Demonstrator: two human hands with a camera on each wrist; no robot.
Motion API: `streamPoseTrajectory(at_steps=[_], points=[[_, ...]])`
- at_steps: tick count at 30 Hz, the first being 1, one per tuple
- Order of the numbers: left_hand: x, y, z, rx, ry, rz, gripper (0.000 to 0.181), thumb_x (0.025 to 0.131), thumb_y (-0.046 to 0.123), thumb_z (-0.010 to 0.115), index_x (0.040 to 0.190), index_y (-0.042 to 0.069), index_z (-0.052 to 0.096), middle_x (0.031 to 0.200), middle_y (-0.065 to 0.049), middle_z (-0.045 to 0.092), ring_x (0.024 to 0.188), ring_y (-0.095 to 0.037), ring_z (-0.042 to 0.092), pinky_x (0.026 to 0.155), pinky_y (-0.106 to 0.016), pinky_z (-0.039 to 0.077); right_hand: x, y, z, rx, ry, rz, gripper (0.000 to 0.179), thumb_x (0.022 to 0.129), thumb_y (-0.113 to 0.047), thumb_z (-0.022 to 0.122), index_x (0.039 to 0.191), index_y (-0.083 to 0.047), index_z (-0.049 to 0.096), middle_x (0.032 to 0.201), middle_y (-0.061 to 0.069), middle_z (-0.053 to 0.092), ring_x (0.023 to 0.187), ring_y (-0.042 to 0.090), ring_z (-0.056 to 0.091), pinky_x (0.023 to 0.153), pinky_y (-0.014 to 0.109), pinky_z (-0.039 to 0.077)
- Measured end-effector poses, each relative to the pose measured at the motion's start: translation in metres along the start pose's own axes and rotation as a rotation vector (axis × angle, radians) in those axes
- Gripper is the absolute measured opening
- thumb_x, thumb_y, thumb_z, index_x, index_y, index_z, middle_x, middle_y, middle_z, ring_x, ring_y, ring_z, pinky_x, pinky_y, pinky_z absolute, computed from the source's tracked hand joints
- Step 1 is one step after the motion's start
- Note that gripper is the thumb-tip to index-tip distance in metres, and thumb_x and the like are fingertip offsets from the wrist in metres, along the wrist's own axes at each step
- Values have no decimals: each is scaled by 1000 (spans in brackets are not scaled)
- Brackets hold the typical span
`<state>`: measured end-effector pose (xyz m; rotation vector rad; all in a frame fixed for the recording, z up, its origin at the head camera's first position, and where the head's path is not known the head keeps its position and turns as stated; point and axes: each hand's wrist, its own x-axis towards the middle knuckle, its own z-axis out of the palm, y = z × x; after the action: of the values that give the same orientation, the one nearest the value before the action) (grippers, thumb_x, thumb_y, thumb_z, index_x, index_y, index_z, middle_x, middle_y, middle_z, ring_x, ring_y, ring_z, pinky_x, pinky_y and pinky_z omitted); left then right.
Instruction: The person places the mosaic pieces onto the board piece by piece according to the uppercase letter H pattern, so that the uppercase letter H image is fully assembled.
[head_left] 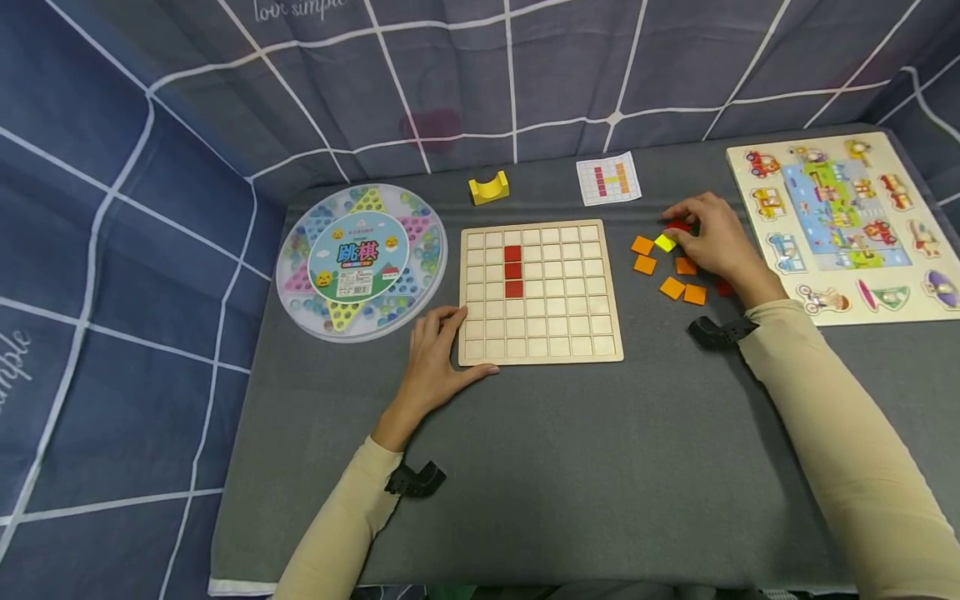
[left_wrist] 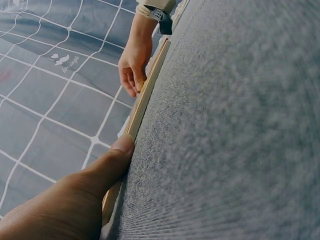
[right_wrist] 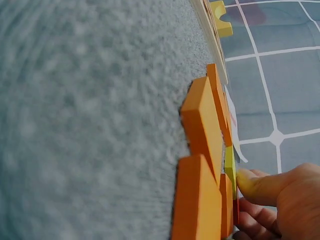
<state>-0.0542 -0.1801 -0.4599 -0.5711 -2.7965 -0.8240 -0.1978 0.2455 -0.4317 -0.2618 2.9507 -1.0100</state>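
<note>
In the head view a square wooden grid board lies on the table, with three red tiles in one of its columns. My left hand spreads around its lower left corner, fingertips at the left edge and thumb along the front edge. To the right of the board, my right hand reaches down among loose tiles. Its curled fingers and thumb pinch a red tile, mostly covered by them. A yellow tile sits right at the thumb tip. Several orange tiles lie close in front.
Behind the board stand a yellow block with a curved notch and a printed pattern card. A round Chinese checkers box is at left, a wooden picture puzzle at right. A grid-patterned curtain hangs behind the table.
</note>
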Motion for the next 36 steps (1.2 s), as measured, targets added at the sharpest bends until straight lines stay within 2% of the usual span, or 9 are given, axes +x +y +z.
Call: streamPoseTrajectory(at_steps=[5, 10, 18, 25, 32, 36], points=[[1, 1, -1, 1, 1, -1, 98, 64, 45, 90, 143, 5, 48, 135, -18, 45, 112, -34, 42, 97, -52, 33, 0, 3, -1, -11, 0, -6, 28, 98, -7, 55, 123, 1, 63, 113, 22, 51, 97, 34, 42, 81, 45, 27], [1, 1, -2, 4, 1, 0, 99, 65, 46, 90, 143, 4, 48, 135, -19, 45, 111, -34, 41, 97, -52, 33, 0, 3, -1, -9, -16, -19, 29, 97, -8, 58, 124, 2, 62, 114, 23, 49, 99, 35, 41, 81, 45, 27], [1, 1, -1, -8, -7, -9, 99, 65, 48, 89, 143, 5, 48, 135, -18, 44, 112, -34, 41, 97, -53, 33, -1, 2, -2, -5, -25, 30, 35, 97, -12, 59, 129, 3, 59, 118, 25, 48, 101, 38, 42, 84, 49, 30], [1, 1, -2, -7, -10, -11, 99, 65, 48, 89, 143, 5, 47, 135, -18, 44, 113, -34, 41, 97, -53, 33, -2, 4, -1, 5, -60, -58, 35, 95, -2, 60, 129, -1, 59, 121, 23, 50, 104, 37, 45, 88, 52, 33], [0, 1, -2, -6, -18, -16, 98, 65, 47, 89, 143, 4, 47, 135, -17, 44, 112, -33, 41, 98, -52, 33, -4, 7, -1, -40, -37, -13, 34, 96, -10, 63, 127, 2, 62, 113, 22, 47, 97, 35, 42, 80, 43, 29], [0, 1, -1, -10, -21, -21, 97, 66, 47, 89, 143, 5, 48, 135, -17, 44, 112, -33, 41, 98, -52, 33, -4, 8, -1, -42, -30, -10, 32, 96, -11, 63, 124, 3, 64, 112, 22, 47, 96, 34, 43, 79, 42, 29]])
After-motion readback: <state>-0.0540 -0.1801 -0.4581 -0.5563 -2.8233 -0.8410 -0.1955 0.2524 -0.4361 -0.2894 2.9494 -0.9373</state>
